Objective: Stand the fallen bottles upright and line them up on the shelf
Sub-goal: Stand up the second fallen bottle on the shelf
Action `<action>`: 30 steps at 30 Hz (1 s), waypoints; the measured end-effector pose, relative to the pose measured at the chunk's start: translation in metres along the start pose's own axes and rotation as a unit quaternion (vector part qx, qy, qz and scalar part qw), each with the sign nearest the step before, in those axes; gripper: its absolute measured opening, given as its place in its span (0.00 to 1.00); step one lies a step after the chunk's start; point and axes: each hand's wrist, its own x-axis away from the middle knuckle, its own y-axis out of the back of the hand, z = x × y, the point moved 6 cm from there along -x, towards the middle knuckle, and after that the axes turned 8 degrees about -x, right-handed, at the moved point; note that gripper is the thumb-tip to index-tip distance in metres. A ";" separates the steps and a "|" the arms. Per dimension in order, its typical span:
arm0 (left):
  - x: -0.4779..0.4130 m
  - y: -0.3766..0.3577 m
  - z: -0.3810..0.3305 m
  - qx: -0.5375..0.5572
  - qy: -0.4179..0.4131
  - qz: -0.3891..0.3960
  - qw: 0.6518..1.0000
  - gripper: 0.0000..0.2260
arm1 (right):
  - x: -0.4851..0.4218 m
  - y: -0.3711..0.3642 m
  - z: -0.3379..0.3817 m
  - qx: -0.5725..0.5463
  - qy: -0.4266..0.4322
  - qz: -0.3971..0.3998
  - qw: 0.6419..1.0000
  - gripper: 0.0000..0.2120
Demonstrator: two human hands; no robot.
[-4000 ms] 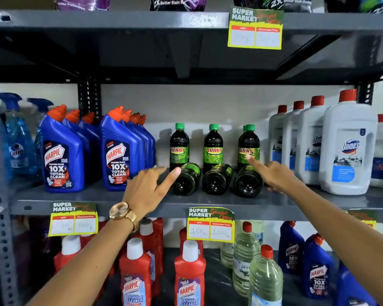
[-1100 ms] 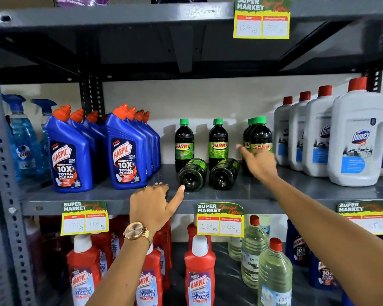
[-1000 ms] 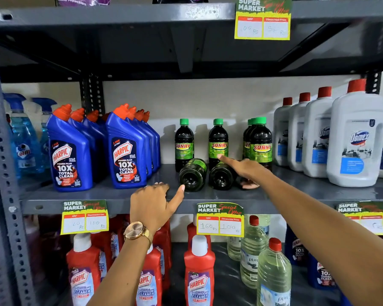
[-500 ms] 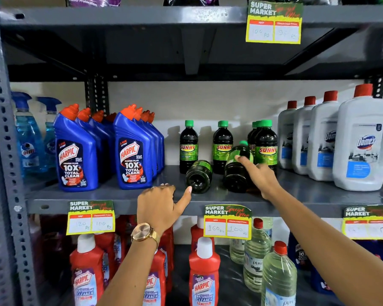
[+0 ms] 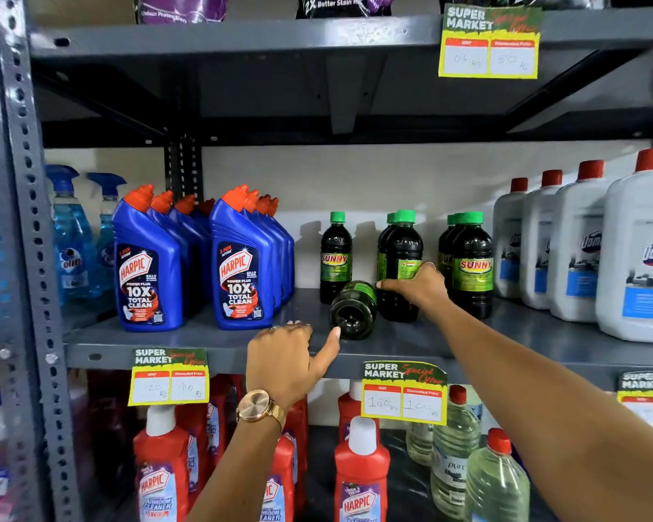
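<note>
Dark Sunny bottles with green caps stand on the grey middle shelf (image 5: 212,339). One fallen bottle (image 5: 353,310) lies on its side, its base toward me. Just right of it a bottle (image 5: 403,254) stands upright with my right hand (image 5: 417,286) wrapped round its lower body. Another upright bottle (image 5: 335,256) stands behind the fallen one, and an upright pair (image 5: 472,263) stands further right. My left hand (image 5: 285,361) rests on the shelf's front edge, fingers curled, thumb tip touching the fallen bottle's base.
Blue Harpic bottles (image 5: 146,265) stand in rows at the left, with blue spray bottles (image 5: 70,235) beyond. White Domex jugs (image 5: 634,258) fill the right. Red Harpic bottles (image 5: 360,472) and clear bottles (image 5: 496,484) sit on the shelf below. Price tags (image 5: 404,391) hang from the edges.
My right hand has tipped the second fallen bottle from a slant to fully upright in front of the middle standing bottle. My left hand has stayed at the shelf edge.
</note>
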 end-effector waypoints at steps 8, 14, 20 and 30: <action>0.000 -0.001 0.000 -0.002 0.001 0.006 1.000 0.28 | 0.001 -0.006 -0.008 -0.139 0.008 0.010 0.990 0.17; 0.000 -0.001 0.000 0.000 0.000 0.009 1.000 0.28 | 0.006 -0.002 -0.007 -0.057 0.049 -0.014 0.997 0.42; 0.001 -0.001 0.001 -0.004 0.003 0.008 1.000 0.28 | 0.011 -0.001 -0.007 -0.113 0.011 0.003 0.994 0.30; 0.000 0.003 -0.001 -0.010 -0.001 0.007 1.000 0.29 | 0.005 0.001 -0.019 -0.014 0.017 -0.009 1.000 0.52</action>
